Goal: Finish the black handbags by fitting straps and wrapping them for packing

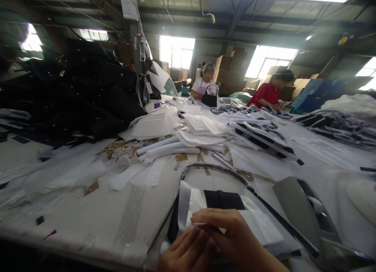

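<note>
A black handbag [173, 221] lies at the table's near edge, partly covered by white wrapping sheet [255, 225] and clear film. A dark band [225, 200] shows on its upper face. Its wrapped handle [211, 166] arches away from me across the table. Over the bag's near part, my right hand [229, 233] is closed, pinching a thin white edge of the wrapping between thumb and fingers. My left hand [188, 250] sits just below, fingers pressed together against the same wrapping, close to the right fingertips. The bag's near side is hidden behind my hands.
A grey tape dispenser [307, 209] stands right of the bag. White sheets [202, 125] and paper rolls [167, 148] lie beyond. Black bags [73, 91] are heaped at left. Two people, one in a purple apron [202, 87] and one in red [267, 93], work across the table.
</note>
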`<state>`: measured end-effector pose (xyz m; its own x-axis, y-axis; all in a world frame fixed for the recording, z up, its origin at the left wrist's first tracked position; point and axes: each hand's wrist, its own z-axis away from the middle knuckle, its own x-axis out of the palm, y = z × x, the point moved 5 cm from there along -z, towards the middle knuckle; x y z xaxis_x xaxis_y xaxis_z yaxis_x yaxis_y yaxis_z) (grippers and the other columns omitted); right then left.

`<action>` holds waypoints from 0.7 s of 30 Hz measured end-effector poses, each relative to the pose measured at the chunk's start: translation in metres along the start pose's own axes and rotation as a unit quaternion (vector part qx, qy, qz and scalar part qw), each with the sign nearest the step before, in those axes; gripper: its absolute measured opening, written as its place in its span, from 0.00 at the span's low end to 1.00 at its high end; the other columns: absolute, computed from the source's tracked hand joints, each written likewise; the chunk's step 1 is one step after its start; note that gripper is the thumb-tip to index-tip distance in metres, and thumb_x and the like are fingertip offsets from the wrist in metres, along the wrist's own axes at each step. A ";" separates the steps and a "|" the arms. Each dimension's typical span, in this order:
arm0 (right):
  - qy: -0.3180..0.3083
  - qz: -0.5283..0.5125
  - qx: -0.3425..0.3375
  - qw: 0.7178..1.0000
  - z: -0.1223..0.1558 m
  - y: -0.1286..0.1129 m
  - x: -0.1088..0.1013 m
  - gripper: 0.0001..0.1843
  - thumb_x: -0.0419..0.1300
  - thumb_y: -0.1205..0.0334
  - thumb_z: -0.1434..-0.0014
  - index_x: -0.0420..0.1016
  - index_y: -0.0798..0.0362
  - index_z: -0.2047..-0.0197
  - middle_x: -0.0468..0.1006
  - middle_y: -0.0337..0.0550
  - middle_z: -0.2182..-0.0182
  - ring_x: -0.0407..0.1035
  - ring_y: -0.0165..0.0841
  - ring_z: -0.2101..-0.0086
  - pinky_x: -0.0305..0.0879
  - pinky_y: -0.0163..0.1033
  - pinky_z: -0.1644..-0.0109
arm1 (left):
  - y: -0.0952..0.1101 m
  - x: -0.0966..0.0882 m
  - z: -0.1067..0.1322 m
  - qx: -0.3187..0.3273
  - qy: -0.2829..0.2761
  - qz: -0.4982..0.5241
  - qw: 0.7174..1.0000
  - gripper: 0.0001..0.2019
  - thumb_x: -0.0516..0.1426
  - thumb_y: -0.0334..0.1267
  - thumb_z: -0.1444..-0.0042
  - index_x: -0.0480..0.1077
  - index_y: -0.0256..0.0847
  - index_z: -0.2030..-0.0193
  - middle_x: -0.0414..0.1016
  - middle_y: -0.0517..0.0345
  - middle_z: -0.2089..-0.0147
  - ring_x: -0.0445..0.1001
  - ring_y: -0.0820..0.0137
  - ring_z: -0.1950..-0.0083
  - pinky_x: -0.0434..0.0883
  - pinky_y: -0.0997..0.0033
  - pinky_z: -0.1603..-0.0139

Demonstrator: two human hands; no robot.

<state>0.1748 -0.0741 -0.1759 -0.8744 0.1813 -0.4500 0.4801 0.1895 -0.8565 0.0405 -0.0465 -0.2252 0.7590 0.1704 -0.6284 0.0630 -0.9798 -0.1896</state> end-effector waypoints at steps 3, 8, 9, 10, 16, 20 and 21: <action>-0.007 -0.033 -0.022 0.999 0.015 0.006 0.006 0.12 0.59 0.71 0.37 0.81 0.47 0.56 0.84 0.40 0.60 0.78 0.33 0.60 0.73 0.32 0.52 | 0.000 -0.002 -0.002 -0.009 -0.013 0.035 0.999 0.15 0.49 0.31 0.30 0.76 0.42 0.47 0.82 0.58 0.51 0.81 0.68 0.50 0.76 0.70 0.44; -0.023 -0.034 -0.001 0.999 0.023 0.009 0.007 0.11 0.60 0.69 0.37 0.81 0.47 0.57 0.84 0.40 0.62 0.78 0.33 0.61 0.74 0.33 0.53 | -0.003 -0.006 0.001 -0.042 0.018 0.090 0.995 0.14 0.50 0.30 0.31 0.77 0.38 0.50 0.82 0.55 0.52 0.79 0.68 0.46 0.73 0.68 0.40; -0.018 -0.034 0.004 0.999 0.023 0.009 0.006 0.10 0.61 0.68 0.37 0.82 0.47 0.56 0.84 0.40 0.61 0.79 0.33 0.60 0.74 0.34 0.53 | -0.003 -0.007 0.002 -0.043 0.022 0.099 0.994 0.14 0.50 0.29 0.31 0.77 0.37 0.50 0.82 0.54 0.52 0.78 0.67 0.45 0.73 0.68 0.40; -0.011 -0.035 0.007 0.999 0.023 0.009 0.004 0.10 0.61 0.68 0.37 0.82 0.47 0.56 0.85 0.40 0.61 0.79 0.34 0.60 0.74 0.34 0.53 | -0.003 -0.008 0.004 -0.047 0.029 0.108 0.993 0.14 0.50 0.29 0.31 0.76 0.36 0.50 0.82 0.53 0.52 0.78 0.67 0.45 0.73 0.68 0.40; -0.012 0.001 -0.028 1.000 0.025 0.001 0.002 0.15 0.60 0.73 0.39 0.83 0.47 0.55 0.83 0.43 0.58 0.78 0.34 0.57 0.75 0.37 0.51 | -0.012 -0.007 0.016 -0.184 0.036 0.184 0.965 0.13 0.48 0.34 0.29 0.72 0.36 0.47 0.82 0.52 0.53 0.80 0.71 0.49 0.76 0.76 0.46; -0.017 0.076 -0.090 0.993 0.037 -0.008 0.005 0.18 0.57 0.73 0.37 0.80 0.47 0.50 0.82 0.45 0.57 0.77 0.34 0.56 0.75 0.37 0.50 | -0.009 -0.002 0.029 -0.205 0.038 0.164 0.964 0.12 0.48 0.35 0.29 0.71 0.38 0.50 0.81 0.51 0.53 0.80 0.71 0.49 0.77 0.77 0.48; -0.016 0.097 -0.111 0.989 0.041 -0.010 0.007 0.18 0.56 0.74 0.37 0.79 0.47 0.49 0.82 0.46 0.57 0.77 0.34 0.55 0.75 0.38 0.49 | -0.007 -0.001 0.031 -0.198 0.048 0.154 0.967 0.11 0.49 0.36 0.29 0.71 0.37 0.50 0.81 0.50 0.52 0.79 0.71 0.49 0.77 0.77 0.49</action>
<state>0.1608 -0.1138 -0.1812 -0.7644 0.2047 -0.6114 0.6394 0.3619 -0.6783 0.0189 -0.0363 -0.2468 0.8365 -0.1268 -0.5332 0.0541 -0.9490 0.3105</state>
